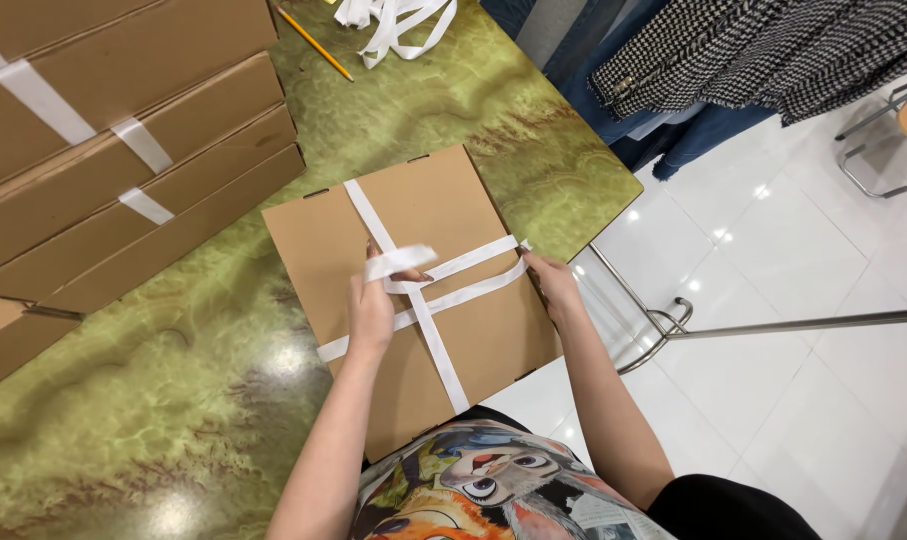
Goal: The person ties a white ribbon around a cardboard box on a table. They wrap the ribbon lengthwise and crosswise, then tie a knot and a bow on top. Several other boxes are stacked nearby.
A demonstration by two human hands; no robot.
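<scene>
A flat brown cardboard box point(423, 215) lies on the green marbled table point(173, 400), its near edge against my body. White ribbon point(443, 350) crosses it lengthwise and sideways. My left hand point(373, 310) rests on the middle of the box, fingers pinching a loose ribbon end that sticks up near the crossing. My right hand point(551, 283) grips the box's right edge where two ribbon strands point(483, 270) pass over it.
A stack of similar flat boxes point(123, 150), tied with white ribbon, fills the table's left. A yellow pencil point(313, 42) and a pile of loose ribbon point(393, 25) lie at the far edge. Clothes point(763, 50) hang to the right over a white tiled floor point(803, 300).
</scene>
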